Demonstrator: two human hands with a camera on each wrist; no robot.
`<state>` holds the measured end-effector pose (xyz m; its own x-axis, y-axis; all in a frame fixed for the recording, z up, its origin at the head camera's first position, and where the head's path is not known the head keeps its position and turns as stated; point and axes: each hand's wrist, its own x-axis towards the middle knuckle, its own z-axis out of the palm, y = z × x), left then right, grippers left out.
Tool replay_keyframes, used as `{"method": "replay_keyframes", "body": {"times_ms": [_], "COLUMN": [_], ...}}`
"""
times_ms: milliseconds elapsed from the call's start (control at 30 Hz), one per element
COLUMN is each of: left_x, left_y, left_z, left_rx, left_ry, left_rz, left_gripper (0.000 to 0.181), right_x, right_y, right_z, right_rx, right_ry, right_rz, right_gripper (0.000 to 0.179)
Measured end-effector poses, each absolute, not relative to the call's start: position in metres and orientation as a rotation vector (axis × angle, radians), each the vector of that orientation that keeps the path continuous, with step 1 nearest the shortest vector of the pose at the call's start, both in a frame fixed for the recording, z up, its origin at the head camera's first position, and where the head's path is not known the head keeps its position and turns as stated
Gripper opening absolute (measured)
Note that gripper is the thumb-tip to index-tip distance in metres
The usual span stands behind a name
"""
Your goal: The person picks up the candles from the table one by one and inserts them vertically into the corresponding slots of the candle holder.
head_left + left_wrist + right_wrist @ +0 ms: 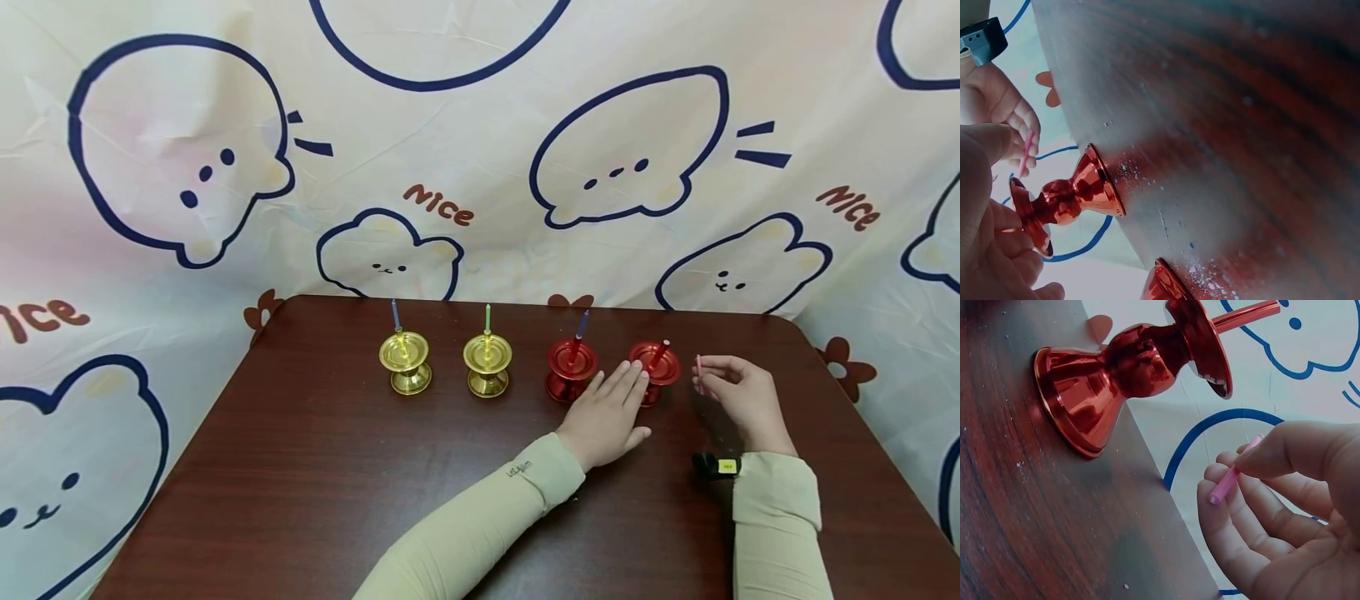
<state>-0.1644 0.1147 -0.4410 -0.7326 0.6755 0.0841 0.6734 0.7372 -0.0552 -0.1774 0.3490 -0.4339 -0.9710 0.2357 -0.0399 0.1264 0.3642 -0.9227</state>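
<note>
My right hand (742, 400) pinches a small pink candle (1227, 482) between thumb and fingertips, just right of the rightmost red candle holder (1138, 362). That holder stands upright, with a red tube (1247, 315) rising from its dish. My left hand (606, 417) reaches over from the left, palm down with fingers extended; its fingertips touch the dish of the same holder, and the thumb stands apart. Part of the holder is hidden behind the left hand in the head view. Beside it, a second red holder (566, 385) carries a blue candle (582, 323).
Two gold candle holders stand to the left: one (411, 382) with a blue candle (396, 315), the other (487, 383) with a green candle (487, 319). The dark brown table (315, 467) ends at a printed cloth backdrop (495, 150). Pale specks (1200, 275) dot the tabletop.
</note>
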Motion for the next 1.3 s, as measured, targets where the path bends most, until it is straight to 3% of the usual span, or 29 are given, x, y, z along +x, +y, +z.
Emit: {"method": "replay_keyframes", "body": {"times_ms": [433, 1033, 1300], "left_x": [-0.166, -0.166, -0.167], "left_y": [0.114, 0.114, 0.114], "left_z": [-0.442, -0.440, -0.441], "left_rx": [-1.119, -1.136, -1.130], "left_ry": [-2.840, -2.876, -2.868], "left_rz": [0.040, 0.008, 0.019], "left_gripper": [0.075, 0.075, 0.075], "right_x": [-0.177, -0.176, -0.180], "right_y": [0.343, 0.328, 0.317], "right_z": [-0.427, -0.423, -0.421], "right_rx": [-0.339, -0.271, -0.258], "right_ry": [-2.364, -2.000, -1.943], "right_rz": [1.717, 1.991, 1.911], "right_gripper": [0.020, 0.026, 0.033]}}
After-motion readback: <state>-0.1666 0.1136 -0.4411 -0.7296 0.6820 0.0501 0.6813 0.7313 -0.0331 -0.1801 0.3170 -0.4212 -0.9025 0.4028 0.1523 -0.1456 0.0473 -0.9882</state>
